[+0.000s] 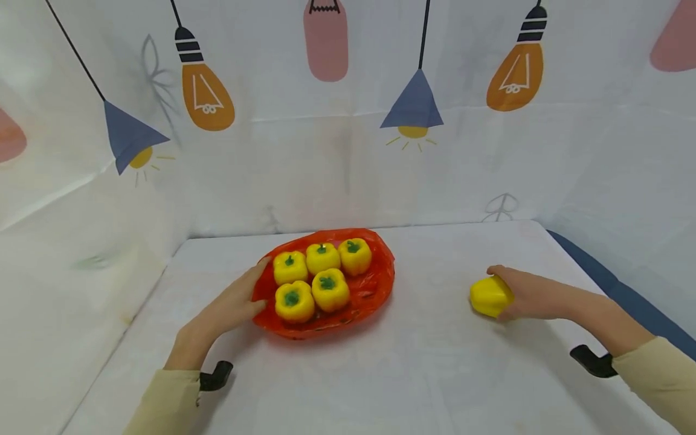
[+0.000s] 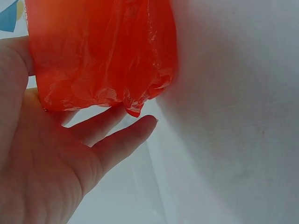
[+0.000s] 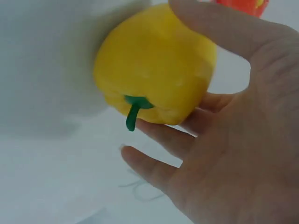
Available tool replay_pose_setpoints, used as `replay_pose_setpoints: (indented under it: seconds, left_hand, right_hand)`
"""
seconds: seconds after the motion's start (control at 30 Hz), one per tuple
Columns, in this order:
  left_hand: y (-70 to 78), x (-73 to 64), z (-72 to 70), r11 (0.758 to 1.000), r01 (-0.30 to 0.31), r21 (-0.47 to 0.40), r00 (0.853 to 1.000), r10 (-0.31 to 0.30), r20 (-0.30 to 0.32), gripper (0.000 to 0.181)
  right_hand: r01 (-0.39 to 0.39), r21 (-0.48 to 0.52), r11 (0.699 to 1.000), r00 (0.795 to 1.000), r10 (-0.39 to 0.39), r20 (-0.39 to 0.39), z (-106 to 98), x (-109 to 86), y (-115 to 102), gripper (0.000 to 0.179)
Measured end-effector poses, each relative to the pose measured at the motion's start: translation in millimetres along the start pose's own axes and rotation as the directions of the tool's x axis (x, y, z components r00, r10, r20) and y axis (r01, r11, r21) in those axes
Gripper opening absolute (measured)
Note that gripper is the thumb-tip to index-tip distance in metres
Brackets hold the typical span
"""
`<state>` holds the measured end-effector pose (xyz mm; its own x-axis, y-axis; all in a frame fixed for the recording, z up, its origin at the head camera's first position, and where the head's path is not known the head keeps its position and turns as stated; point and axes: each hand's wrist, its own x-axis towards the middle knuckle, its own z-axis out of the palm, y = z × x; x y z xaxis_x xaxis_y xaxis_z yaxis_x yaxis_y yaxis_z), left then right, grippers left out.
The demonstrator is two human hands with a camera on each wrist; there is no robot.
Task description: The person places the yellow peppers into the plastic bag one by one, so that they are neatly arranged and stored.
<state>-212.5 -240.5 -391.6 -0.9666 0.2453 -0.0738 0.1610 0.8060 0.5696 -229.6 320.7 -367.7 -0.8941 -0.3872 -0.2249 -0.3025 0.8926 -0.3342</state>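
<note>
A red plastic-wrapped tray (image 1: 375, 289) lies left of the middle of the table, with several yellow bell peppers (image 1: 330, 290) on it, green stems up. On its left side, my left hand (image 1: 231, 305) holds the rim; in the left wrist view the red plastic (image 2: 103, 51) sits between thumb and fingers, with some fingers partly hidden behind it. To the right, away from the tray, my right hand (image 1: 533, 296) grips another yellow bell pepper (image 3: 154, 65) between thumb and fingers. This pepper is tipped over, its green stem facing the wrist camera, low at the tabletop.
A white-covered table (image 1: 424, 374) stands against a white cloth backdrop (image 1: 304, 169) printed with lamps and bulbs. Along the table's right edge runs a dark blue strip (image 1: 625, 290). White cloth also hangs on the left side.
</note>
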Motion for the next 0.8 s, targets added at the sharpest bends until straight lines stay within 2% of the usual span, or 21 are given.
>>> replay_pose_setpoints:
  seconds: [0.3,0.57,0.7,0.8]
  left_hand:
    - [1.4,-0.4,-3.0,1.0,0.024,-0.003,1.0,-0.024,0.016,0.085]
    - [0.0,-1.4,-2.0,1.0,0.023,0.013,1.0,-0.023,0.003,0.084]
    - [-0.4,-0.6,-0.8,1.0,0.021,0.006,1.0,-0.021,0.01,0.085]
    - [-1.1,-1.7,0.9,1.0,0.023,0.004,1.0,-0.023,0.01,0.085]
  right_hand:
    - [0.038,0.006,0.999,0.989,-0.037,-0.14,10,-3.9,10,0.071]
    - [0.092,-0.049,0.995,0.978,-0.1,-0.185,11,-0.8,0,0.065]
    - [0.117,-0.091,0.989,0.963,-0.136,-0.232,9,2.2,-8,0.061]
    - [0.129,-0.082,0.988,0.957,-0.145,-0.25,7,6.8,-17,0.061]
